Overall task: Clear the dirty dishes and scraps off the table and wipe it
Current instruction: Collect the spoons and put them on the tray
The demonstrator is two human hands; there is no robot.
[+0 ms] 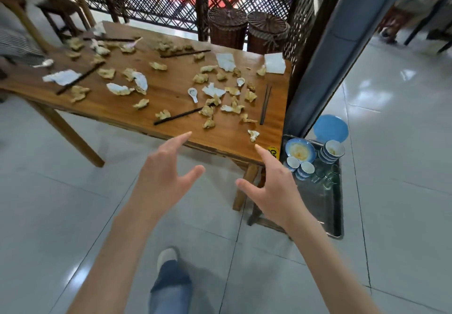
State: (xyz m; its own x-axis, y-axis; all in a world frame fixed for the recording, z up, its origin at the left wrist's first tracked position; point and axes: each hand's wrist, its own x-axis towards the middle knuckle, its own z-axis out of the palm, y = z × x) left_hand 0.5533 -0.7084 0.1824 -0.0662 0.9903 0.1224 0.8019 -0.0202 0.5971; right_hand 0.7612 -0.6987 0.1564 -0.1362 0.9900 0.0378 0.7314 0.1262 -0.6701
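Observation:
A wooden table (pixel 171 93) carries several yellowish food scraps (pixel 208 111), crumpled white napkins (pixel 62 76), dark chopsticks (pixel 265 104) and white spoons (pixel 192 93). My left hand (pixel 163 176) and my right hand (pixel 274 186) hover in front of the table's near edge with fingers spread, and neither holds anything. To the right of the table's corner, a metal tray (pixel 330 211) holds a dirty blue plate (pixel 299 151), stacked small bowls (pixel 330 153), cups (pixel 300 168) and glasses.
A blue round lid or plate (pixel 330 127) lies on the floor behind the tray. Two wicker baskets (pixel 247 29) stand beyond the table by a lattice screen. Wooden chairs (pixel 61 0) sit at the far left. A grey post (pixel 325 69) rises beside the table's right end.

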